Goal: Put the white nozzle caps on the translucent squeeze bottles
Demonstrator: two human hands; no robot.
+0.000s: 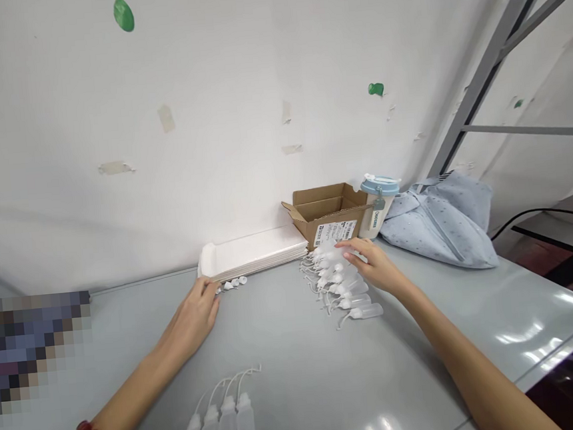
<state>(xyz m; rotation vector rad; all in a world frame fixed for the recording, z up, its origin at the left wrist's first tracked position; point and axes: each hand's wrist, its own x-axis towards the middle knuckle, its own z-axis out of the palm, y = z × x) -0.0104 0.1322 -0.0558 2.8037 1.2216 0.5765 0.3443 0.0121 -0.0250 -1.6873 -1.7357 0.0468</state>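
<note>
My left hand is at the front left corner of a stack of white flat sheets, fingers bent together over small white caps. What its fingertips pinch, if anything, is hidden. My right hand reaches to the far end of a row of small translucent squeeze bottles, with thumb and forefinger at one bottle. Each small bottle lies on its side with a thin curly tail on its white tip. Near me, several larger translucent bottles lie side by side with thin bent tubes.
An opened cardboard box with a label stands by the wall. Beside it are a white cup with a blue lid and a light blue cloth bag. The grey table meets a white wall; a metal frame rises at the right.
</note>
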